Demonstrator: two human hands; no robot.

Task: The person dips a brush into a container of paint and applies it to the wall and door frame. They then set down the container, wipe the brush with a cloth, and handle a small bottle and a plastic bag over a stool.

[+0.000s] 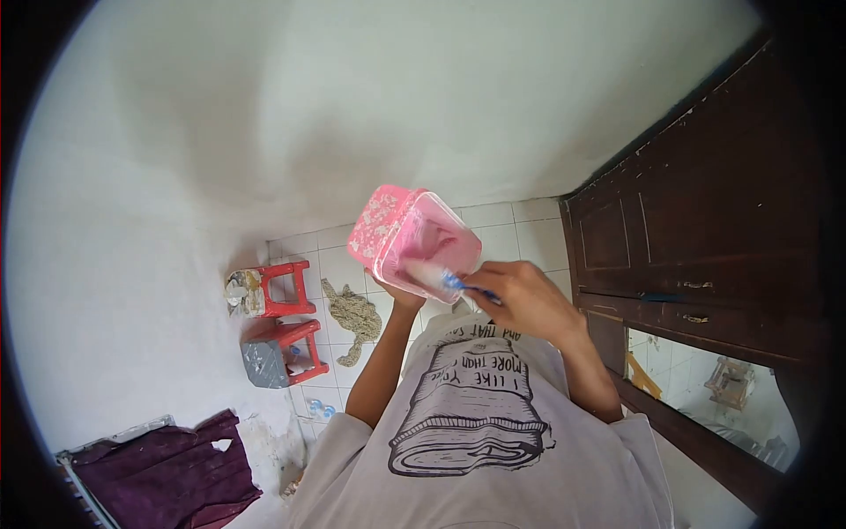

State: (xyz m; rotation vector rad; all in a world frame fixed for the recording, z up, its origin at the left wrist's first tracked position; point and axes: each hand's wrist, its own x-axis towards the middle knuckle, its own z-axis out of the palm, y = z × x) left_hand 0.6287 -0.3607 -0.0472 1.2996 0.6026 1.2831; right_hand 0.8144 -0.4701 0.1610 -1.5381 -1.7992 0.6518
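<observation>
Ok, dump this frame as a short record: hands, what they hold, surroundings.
left hand: supports tub, fingers mostly hidden
right hand: grips tool by its blue handle
tub: pink, pale patches outside, tilted, opening facing the camera
tool: pale head inside tub, blurred; roller or brush, cannot tell
floor: white tiles; crumpled cloth, red stools to the left
right side: dark wood cabinet
lower left: purple curtain
</observation>
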